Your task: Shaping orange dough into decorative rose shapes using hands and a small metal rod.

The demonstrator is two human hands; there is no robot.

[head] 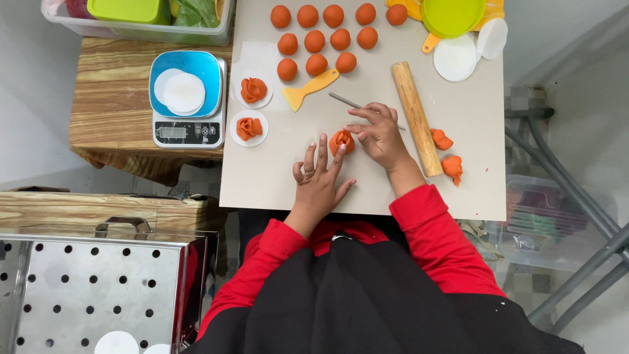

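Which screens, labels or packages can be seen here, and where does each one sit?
Small grey rectangular display: on the front of the white kitchen scale with a blue platform, left of the beige work board.
Clear plastic storage box: top left, holding a green lidded container.
No labels or signs can be made out.

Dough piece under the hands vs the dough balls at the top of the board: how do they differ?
The dough piece is folded into a rose-like shape; the dough balls are smooth and round. The piece lies between the left hand and right hand, both touching it; the balls sit untouched in rows. The piece is single, near the person; the balls are many, farther away. Both are orange dough.
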